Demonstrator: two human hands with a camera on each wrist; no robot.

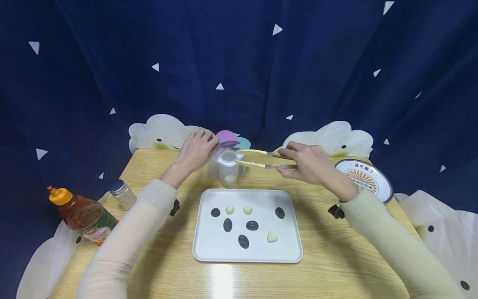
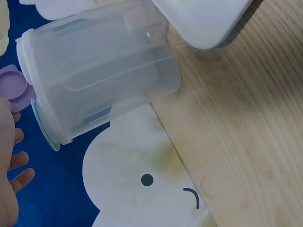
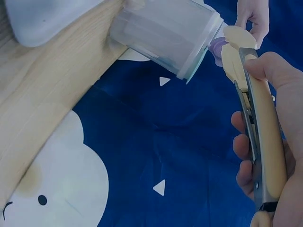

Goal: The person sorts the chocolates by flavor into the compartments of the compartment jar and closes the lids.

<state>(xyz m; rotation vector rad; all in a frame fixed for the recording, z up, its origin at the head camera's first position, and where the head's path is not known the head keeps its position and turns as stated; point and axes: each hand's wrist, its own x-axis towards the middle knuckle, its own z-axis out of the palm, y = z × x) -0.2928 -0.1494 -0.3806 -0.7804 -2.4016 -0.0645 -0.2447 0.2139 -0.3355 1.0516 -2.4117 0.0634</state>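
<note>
A clear lidded canister (image 1: 228, 170) with several compartments stands behind the white tray, and a pale chocolate (image 1: 229, 180) lies inside its front section. At its top, the purple flip lid (image 2: 13, 87) is raised, and my left hand (image 1: 198, 149) pinches its edge while the other fingers spread loosely. My right hand (image 1: 308, 162) grips a pair of tongs (image 3: 259, 127) with cream tips. In the head view the tong tips reach over the canister's open section, slightly apart, with nothing visible between them. Several dark and white chocolates (image 1: 252, 225) lie on the tray (image 1: 261, 253).
To the left stand a sauce bottle (image 1: 86, 218) with an orange cap and a small jar (image 1: 123, 194) with a blue lid. A patterned plate (image 1: 381, 182) lies on the right, beside my right forearm. A dark blue curtain (image 1: 239, 50) hangs behind the wooden table (image 1: 168, 265).
</note>
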